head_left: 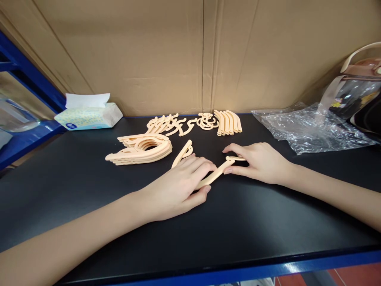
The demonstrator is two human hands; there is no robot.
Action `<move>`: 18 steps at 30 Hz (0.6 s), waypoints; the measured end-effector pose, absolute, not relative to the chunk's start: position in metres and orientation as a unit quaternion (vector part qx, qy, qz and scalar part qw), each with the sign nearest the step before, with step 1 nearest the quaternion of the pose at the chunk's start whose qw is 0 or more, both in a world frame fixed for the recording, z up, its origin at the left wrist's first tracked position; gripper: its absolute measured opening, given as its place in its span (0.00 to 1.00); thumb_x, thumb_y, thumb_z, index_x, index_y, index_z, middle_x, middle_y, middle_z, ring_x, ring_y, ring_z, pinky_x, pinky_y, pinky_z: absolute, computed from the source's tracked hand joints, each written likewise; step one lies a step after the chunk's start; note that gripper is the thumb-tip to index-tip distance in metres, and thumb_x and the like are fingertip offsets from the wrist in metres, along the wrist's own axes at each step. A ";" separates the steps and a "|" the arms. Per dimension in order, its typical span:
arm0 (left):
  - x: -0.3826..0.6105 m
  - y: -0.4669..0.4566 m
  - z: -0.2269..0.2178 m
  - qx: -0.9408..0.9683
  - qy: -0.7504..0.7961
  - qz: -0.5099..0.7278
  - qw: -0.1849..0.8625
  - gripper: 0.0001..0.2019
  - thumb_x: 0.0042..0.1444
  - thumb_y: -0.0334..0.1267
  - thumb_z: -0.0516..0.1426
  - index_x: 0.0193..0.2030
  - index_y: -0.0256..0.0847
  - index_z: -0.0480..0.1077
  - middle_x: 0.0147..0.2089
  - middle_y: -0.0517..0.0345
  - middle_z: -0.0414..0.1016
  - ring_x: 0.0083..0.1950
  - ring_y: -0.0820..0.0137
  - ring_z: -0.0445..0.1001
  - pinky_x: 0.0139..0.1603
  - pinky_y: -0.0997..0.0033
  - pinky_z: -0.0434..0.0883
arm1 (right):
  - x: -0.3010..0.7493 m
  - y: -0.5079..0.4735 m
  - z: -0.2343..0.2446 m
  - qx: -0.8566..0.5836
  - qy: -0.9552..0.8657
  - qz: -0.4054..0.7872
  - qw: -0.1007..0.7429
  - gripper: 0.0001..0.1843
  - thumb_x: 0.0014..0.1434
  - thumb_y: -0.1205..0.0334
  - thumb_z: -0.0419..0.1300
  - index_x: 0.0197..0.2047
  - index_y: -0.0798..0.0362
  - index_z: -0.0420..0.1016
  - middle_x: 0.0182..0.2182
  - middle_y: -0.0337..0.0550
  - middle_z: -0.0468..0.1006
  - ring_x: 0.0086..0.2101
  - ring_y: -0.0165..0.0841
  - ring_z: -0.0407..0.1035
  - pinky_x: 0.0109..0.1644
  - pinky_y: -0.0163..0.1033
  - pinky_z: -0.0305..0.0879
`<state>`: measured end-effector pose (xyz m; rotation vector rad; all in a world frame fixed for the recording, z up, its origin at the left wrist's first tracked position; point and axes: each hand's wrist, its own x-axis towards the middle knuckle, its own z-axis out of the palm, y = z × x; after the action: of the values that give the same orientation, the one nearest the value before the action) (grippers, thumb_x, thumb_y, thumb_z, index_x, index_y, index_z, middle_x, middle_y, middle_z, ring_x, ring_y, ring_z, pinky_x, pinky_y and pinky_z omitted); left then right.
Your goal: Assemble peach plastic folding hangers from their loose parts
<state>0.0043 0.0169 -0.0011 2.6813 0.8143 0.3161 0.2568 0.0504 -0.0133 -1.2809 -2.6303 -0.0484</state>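
Note:
My left hand (187, 184) is closed on a peach plastic hanger arm (216, 174), which slants up to the right just above the black tabletop. Another arm of the same part (182, 154) sticks up beyond my left fingers; whether the two are joined is hidden by that hand. In my right hand (262, 161), thumb and fingers pinch a thin peach piece (236, 158) whose end meets the tip of the held arm. A stack of folded plastic hangers (139, 149) lies to the left of my hands.
Along the back lie loose hooks (187, 126), curved pieces (207, 121) and a row of hanger arms (228, 122). A tissue pack (89, 113) is at the left. Clear plastic bags (303, 127) and a bottle (357, 89) stand right. Cardboard (149, 51) closes the back.

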 end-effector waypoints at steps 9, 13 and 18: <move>0.004 0.017 -0.002 0.939 0.282 0.123 0.155 0.15 0.65 0.32 0.48 0.57 0.41 0.61 0.55 0.51 0.71 0.56 0.61 0.68 0.67 0.51 0.57 | 0.257 0.049 -0.011 -0.432 -0.897 -0.048 0.079 0.37 0.63 0.30 0.41 0.51 0.53 0.72 0.22 0.41 0.79 0.22 0.37 0.73 0.26 0.36 0.56; 0.004 0.017 -0.002 0.940 0.279 0.123 0.152 0.15 0.65 0.32 0.47 0.57 0.41 0.61 0.55 0.51 0.71 0.56 0.61 0.68 0.67 0.51 0.56 | 0.257 0.049 -0.011 -0.430 -0.898 -0.068 0.062 0.39 0.63 0.30 0.39 0.53 0.53 0.73 0.22 0.43 0.79 0.23 0.39 0.74 0.26 0.37 0.57; 0.004 0.017 0.000 0.937 0.285 0.122 0.159 0.14 0.65 0.33 0.47 0.56 0.41 0.61 0.54 0.51 0.71 0.54 0.61 0.68 0.65 0.52 0.59 | 0.259 0.049 -0.011 -0.407 -0.910 -0.026 0.077 0.37 0.65 0.32 0.37 0.53 0.51 0.72 0.31 0.45 0.83 0.27 0.37 0.76 0.28 0.37 0.60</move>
<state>0.0038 0.0167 -0.0004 2.6798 0.8162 0.3499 0.2589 0.0493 -0.0109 -1.2189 -2.7265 -0.0785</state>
